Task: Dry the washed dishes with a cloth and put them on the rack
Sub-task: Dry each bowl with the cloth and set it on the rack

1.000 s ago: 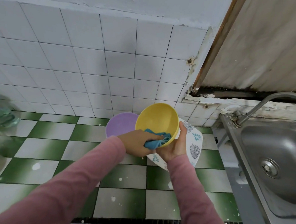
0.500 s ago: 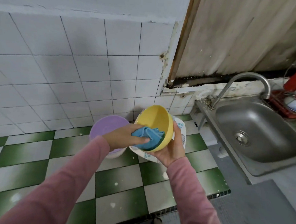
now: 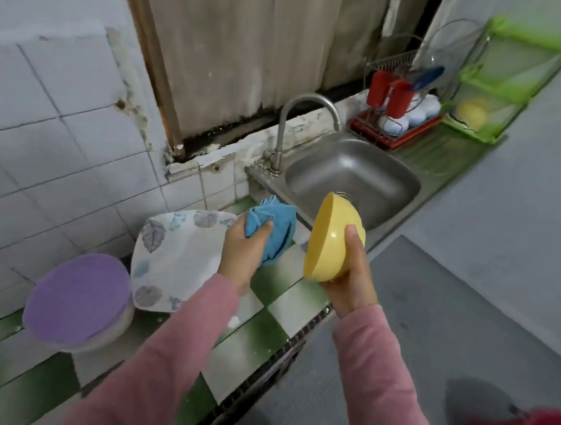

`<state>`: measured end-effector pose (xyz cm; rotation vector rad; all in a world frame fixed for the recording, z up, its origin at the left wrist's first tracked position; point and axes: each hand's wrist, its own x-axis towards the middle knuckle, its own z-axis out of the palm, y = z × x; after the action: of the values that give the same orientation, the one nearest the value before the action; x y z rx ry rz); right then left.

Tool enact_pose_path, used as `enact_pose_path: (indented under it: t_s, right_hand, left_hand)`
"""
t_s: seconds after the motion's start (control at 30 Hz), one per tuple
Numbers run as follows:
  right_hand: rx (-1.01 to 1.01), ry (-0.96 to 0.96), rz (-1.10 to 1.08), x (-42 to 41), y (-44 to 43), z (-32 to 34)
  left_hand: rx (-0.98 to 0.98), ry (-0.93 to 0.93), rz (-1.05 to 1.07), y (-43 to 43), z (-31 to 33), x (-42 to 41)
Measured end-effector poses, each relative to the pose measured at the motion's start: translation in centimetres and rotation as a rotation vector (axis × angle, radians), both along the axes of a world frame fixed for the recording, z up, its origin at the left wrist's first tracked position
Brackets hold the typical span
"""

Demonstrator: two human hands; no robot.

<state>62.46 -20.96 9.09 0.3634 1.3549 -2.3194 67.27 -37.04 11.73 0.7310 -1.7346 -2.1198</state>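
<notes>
My right hand [image 3: 350, 274] gripped the yellow bowl [image 3: 333, 234] tipped on edge, probably bound for the rack [image 3: 397, 121] at 1 o'clock. My left hand [image 3: 243, 252] clutched the balled cloth [image 3: 272, 225] at the bowl's 9 o'clock, ready for the next dish.

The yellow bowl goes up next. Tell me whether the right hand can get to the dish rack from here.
Probably yes. The right hand grips the yellow bowl by the sink, whose open basin alone lies between it and the dish rack; the faucet stands off to the left.
</notes>
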Motion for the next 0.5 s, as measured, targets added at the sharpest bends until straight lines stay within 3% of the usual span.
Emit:
enact_pose_path:
  t_s: [0.5]
  right_hand:
    - [0.208, 0.101, -0.481, -10.2, 31.8, 2.7]
  left_hand:
    - [-0.034, 0.121, -0.449, 31.7, 3.1, -18.1]
